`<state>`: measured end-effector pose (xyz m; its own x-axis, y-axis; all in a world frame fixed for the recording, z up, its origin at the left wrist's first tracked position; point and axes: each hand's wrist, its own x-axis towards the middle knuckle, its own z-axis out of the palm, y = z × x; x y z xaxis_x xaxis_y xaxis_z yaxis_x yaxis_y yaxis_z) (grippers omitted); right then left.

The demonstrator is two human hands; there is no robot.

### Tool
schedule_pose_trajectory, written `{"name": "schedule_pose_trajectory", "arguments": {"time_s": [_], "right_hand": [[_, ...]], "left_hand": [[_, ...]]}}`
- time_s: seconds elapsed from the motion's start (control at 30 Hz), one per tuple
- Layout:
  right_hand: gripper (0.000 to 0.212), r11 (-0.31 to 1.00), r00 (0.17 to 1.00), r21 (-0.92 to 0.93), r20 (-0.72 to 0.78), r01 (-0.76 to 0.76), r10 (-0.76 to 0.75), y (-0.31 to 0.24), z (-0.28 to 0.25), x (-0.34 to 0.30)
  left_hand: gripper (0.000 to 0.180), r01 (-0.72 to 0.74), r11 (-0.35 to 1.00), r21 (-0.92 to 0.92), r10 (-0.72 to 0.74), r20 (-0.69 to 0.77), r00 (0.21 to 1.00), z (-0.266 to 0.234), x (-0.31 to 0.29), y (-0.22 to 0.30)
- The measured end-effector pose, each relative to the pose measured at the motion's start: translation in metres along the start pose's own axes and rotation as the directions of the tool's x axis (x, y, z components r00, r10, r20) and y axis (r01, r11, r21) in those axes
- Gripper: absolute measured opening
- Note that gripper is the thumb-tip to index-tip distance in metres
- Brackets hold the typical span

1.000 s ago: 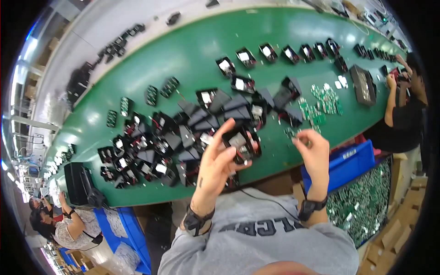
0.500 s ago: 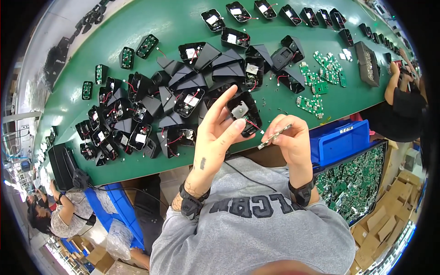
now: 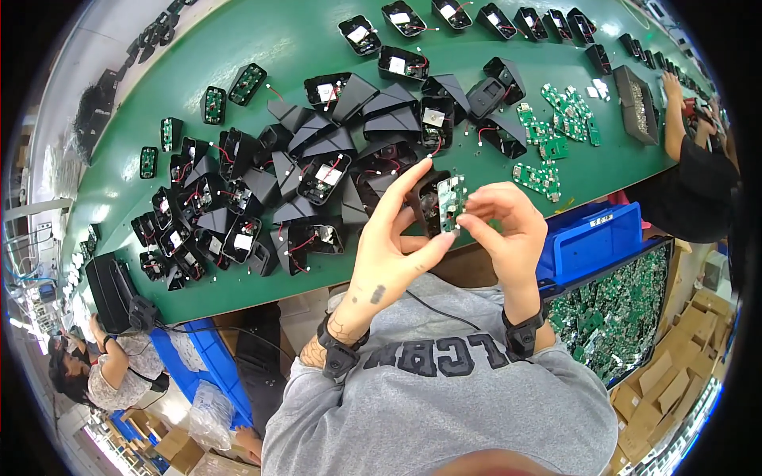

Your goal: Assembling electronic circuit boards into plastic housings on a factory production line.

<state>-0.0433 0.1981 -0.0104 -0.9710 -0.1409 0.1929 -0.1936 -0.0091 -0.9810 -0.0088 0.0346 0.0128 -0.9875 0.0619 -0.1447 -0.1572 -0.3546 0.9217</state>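
Seemingly for steadiness, my left hand (image 3: 390, 255) cradles a black housing (image 3: 428, 200) above the green table's (image 3: 302, 40) near edge, opening angled rightward, presumably for access, while my right hand (image 3: 509, 232) pinches a circuit board (image 3: 450, 205) edgewise at that opening.

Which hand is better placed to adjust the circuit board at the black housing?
Probably the right hand: it has hold of the circuit board at its right edge, while the left hand is occupied supporting the black housing.
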Motion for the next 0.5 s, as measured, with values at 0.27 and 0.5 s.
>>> {"name": "schedule_pose_trajectory", "arguments": {"time_s": [0.27, 0.5], "right_hand": [[0.030, 0.874, 0.911, -0.294, 0.271, 0.387, -0.312, 0.001, -0.005, 0.003], [0.032, 0.829, 0.876, -0.298, 0.248, 0.474, -0.413, 0.004, -0.003, 0.003]], "left_hand": [[0.072, -0.001, 1.000, 0.008, 0.001, -0.030, 1.000, -0.003, 0.001, -0.011], [0.068, -0.069, 0.989, 0.128, 0.076, -0.048, 0.996, -0.002, 0.000, -0.017]]}}
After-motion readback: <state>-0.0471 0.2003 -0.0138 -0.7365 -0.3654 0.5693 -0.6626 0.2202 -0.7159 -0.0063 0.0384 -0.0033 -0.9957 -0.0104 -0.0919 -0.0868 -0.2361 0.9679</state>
